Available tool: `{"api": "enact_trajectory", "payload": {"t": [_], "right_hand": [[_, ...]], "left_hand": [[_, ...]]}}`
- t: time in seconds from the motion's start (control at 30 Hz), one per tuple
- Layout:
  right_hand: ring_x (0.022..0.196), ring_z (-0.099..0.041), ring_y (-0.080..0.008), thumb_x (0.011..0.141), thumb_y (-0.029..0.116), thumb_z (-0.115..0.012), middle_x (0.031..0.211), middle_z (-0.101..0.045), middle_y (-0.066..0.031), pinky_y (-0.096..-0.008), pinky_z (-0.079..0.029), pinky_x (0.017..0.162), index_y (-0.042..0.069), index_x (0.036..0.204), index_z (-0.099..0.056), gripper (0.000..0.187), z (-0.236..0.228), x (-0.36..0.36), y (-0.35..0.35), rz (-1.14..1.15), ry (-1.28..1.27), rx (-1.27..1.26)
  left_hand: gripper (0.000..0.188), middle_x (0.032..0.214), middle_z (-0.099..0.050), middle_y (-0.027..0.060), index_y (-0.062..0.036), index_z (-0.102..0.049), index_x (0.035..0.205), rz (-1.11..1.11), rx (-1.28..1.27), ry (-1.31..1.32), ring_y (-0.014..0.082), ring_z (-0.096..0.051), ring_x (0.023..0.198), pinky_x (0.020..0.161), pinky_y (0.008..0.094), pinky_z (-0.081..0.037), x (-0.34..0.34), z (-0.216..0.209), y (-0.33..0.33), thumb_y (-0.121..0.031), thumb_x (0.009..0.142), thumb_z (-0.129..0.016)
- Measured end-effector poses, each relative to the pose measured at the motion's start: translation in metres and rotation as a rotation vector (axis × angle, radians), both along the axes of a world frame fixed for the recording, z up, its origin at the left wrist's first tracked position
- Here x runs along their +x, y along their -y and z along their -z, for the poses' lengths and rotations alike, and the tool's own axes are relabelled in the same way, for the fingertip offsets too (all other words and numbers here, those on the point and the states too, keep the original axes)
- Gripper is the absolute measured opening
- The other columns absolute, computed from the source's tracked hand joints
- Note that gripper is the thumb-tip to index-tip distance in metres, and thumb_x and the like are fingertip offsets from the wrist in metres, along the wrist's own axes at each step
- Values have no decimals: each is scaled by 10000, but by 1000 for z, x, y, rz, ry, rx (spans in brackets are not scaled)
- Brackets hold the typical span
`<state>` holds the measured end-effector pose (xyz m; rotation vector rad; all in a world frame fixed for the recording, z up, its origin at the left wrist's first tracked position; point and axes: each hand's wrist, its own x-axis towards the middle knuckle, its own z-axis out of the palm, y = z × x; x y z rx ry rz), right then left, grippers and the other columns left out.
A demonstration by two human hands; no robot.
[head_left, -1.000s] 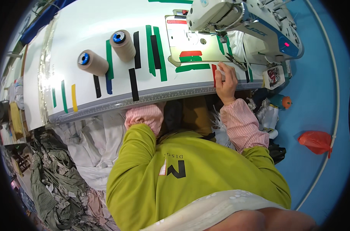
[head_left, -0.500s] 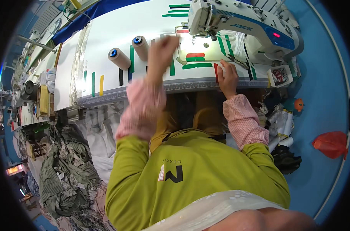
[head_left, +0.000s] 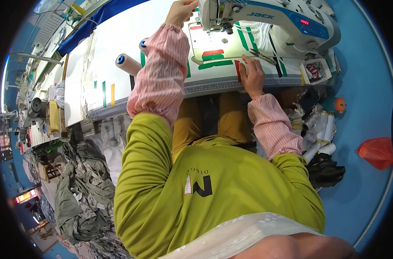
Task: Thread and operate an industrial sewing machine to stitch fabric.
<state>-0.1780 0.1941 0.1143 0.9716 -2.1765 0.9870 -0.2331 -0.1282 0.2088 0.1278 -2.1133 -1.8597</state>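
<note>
At the left side of the sewing machine's head, my left hand is raised with its fingers pinched together; whatever they hold is too small to make out. My right hand rests at the table's front edge with its fingers stretched out, beside a red strip of tape. Just past its fingertips lies a pair of dark scissors. The white and blue sewing machine stands over a lit metal plate. Two thread cones with blue tops, a nearer cone and a farther cone, are near my left sleeve, which partly covers them.
A small open box of bits sits at the table's right corner. Green, black and yellow tape strips mark the white tabletop. Heaped striped cloth lies at lower left. White spools and a red bag are at right.
My left hand has moved up and away from me to the machine's head. My right hand stays by the red strip. The whole view has shifted slightly.
</note>
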Motion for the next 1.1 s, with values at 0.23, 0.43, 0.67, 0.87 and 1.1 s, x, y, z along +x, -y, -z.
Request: {"api": "enact_trajectory", "payload": {"t": [0.23, 0.43, 0.67, 0.87, 1.1], "right_hand": [[936, -645, -312, 904, 154, -672, 1016, -679, -115, -396, -535, 806, 62, 1143, -641, 257, -6, 7, 11, -38, 5, -1], [833, -696, -255, 912, 180, -676, 872, -710, -137, -348, -547, 723, 41, 1109, -702, 243, -17, 1, 19, -103, 550, -205], [706, -595, -94, 937, 154, -668, 804, -697, -61, -249, -478, 616, -4, 1077, -706, 215, -27, -10, 61, -388, 1271, -341], [707, -627, -126, 931, 153, -686, 790, -707, -67, -279, -501, 681, 11, 982, -726, 157, -51, 19, 20, -173, 862, -103], [761, -689, -254, 901, 176, -699, 860, -724, -106, -329, -536, 722, 44, 992, -730, 163, -34, -25, -29, -77, 445, -38]], "left_hand": [[209, 1016, -693, 236, -37, -745, 909, -345, -815, 87, 351, -676, 931, 858, 429, -524, 71, 85, -55, -204, 783, -741], [110, 860, -696, 129, -69, -721, 858, -171, -1026, 65, 356, -650, 815, 722, 431, -521, 118, 65, -120, -162, 865, -663], [50, 893, -677, 41, -118, -703, 829, -55, -1123, -297, 251, -640, 880, 725, 373, -514, 147, 45, -139, -137, 833, -656], [237, 975, -680, 52, -80, -696, 1012, 177, -1229, -594, 245, -641, 950, 854, 398, -503, 118, 22, -115, -38, 783, -650], [39, 777, -633, 61, -78, -684, 869, 161, -991, -427, 252, -646, 711, 614, 356, -522, 95, 37, -118, -76, 831, -674]]}}
